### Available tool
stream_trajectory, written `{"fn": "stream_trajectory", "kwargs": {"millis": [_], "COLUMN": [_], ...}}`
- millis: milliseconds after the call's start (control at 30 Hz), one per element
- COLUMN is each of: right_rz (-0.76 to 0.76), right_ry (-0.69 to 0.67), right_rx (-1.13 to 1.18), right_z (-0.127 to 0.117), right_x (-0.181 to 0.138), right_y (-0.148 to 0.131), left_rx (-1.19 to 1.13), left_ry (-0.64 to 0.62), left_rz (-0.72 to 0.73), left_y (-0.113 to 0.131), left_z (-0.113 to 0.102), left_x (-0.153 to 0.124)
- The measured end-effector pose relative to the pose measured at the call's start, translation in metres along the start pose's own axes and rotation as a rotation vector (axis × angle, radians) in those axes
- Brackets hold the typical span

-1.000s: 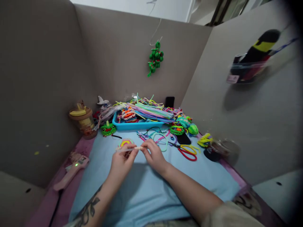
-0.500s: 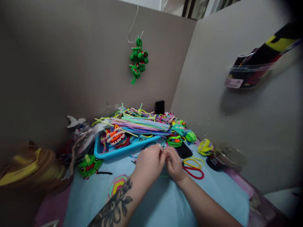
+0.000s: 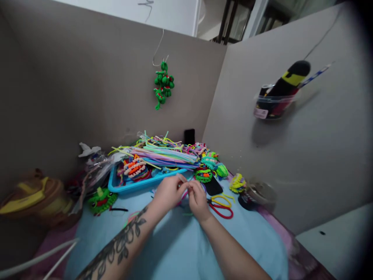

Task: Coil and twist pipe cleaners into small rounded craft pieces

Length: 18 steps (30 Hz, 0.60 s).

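Observation:
My left hand (image 3: 167, 193) and my right hand (image 3: 198, 199) meet over the light blue mat (image 3: 180, 245), fingertips pinched together on a thin pale pipe cleaner (image 3: 183, 179) that barely shows between them. Just behind them sits a blue tray (image 3: 136, 186) heaped with coloured pipe cleaners (image 3: 166, 153) and a woven orange and white piece (image 3: 134, 168). Red and yellow handled scissors (image 3: 223, 205) lie right of my right hand.
A green pipe-cleaner frog (image 3: 101, 200) and a brown and yellow cup (image 3: 35, 198) are at the left. Green figures (image 3: 204, 175) and a black phone (image 3: 213, 186) lie behind the scissors. A green ornament (image 3: 163, 83) hangs on the grey partition, and a clear holder (image 3: 276, 101) on the right wall.
The view swung right and down, so the cup now sits at the far left. My hands moved forward to the tray's edge and closed up; the long white strand is no longer stretched between them.

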State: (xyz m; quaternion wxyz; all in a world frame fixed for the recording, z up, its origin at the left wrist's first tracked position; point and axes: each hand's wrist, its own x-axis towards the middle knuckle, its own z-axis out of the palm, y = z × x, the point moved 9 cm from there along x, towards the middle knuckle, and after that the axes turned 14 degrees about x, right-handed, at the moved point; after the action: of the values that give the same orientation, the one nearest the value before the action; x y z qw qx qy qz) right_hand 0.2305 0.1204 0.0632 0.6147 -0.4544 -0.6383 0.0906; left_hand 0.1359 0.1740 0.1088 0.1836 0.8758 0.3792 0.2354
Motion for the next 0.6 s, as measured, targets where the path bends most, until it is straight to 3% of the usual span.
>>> {"fn": "stream_trajectory", "kwargs": {"millis": [133,267,400,600], "right_rz": [0.081,0.127,0.087,0.026], "right_ry": [0.031,0.017,-0.055,-0.2], "right_rx": [0.056,0.124,0.163,0.117], "right_z": [-0.003,0.0,0.008,0.028], "right_x": [-0.002,-0.005,-0.011,-0.024], "right_y": [0.002,-0.005,-0.022,-0.038], "left_rx": [-0.015,-0.099,-0.281,-0.355], "left_ry": [0.064,0.136,0.187,0.26], "left_rz": [-0.078,-0.208,-0.351,-0.493], "left_y": [0.002,-0.001,-0.009,-0.025], "left_z": [-0.001,0.0,-0.001,-0.003], "left_x": [-0.003,-0.028,-0.061,-0.102]}}
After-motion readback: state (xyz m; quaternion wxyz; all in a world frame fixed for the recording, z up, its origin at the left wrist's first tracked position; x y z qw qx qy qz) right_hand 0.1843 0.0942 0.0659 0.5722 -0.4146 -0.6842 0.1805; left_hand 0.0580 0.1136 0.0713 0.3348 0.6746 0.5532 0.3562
